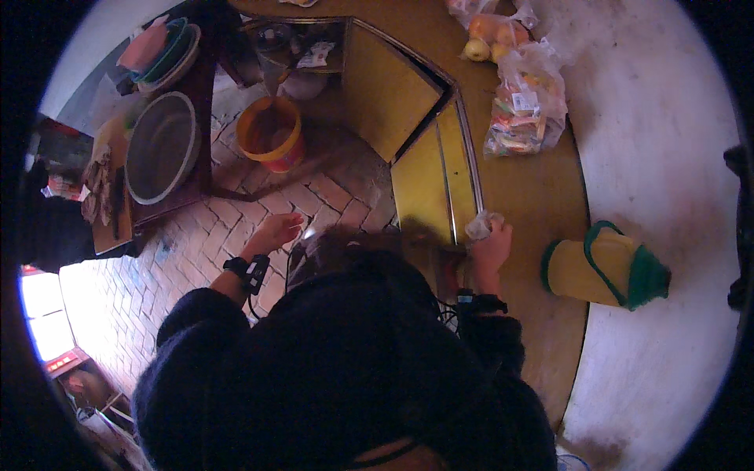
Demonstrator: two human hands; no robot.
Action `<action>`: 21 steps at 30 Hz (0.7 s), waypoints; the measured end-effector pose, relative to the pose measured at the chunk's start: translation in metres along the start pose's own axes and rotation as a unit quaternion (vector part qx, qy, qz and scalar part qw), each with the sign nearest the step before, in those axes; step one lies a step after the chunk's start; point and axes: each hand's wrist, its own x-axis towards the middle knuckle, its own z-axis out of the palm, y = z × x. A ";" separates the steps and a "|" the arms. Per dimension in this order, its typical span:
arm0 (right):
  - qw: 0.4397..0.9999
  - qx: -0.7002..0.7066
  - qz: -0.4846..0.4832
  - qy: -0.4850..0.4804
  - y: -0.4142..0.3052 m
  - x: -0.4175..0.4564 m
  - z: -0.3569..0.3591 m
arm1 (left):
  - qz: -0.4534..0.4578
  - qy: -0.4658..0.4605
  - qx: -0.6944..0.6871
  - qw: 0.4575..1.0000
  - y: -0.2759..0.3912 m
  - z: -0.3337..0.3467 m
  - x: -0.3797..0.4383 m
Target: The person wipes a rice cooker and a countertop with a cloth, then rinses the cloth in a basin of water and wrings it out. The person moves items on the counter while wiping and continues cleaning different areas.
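My right hand (492, 244) grips a crumpled whitish cloth or tissue (484, 225) at the front edge of a brown cabinet top (524, 194). Below that edge are yellow cabinet doors (421, 182); another yellow door (383, 88) stands swung out beside an open compartment. My left hand (275, 231) hangs over the brick floor (227, 226), fingers apart, with nothing seen in it. On the cabinet top, a clear plastic bag of wrapped items (527, 112) lies beyond my right hand, and a yellow thermos flask with green handle (598, 268) is to its right.
An orange bucket (271, 132) stands on the floor ahead. At the left, a dark red table (203, 135) bears a large round basin (162, 147), stacked basins (171, 53) and a board (121, 206). Fruit in a bag (492, 38) lies at the cabinet's far end.
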 end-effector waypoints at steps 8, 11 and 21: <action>0.999 -0.021 -0.038 -0.015 -0.043 0.075 0.033 | -0.036 -0.065 0.090 0.993 0.059 -0.023 0.095; 0.998 -0.008 -0.057 -0.010 -0.074 0.105 0.037 | 0.016 -0.131 0.252 0.959 0.086 -0.029 0.137; 0.995 -0.071 -0.066 -0.022 -0.136 0.186 0.066 | 0.009 -0.131 0.273 0.953 0.179 -0.036 0.236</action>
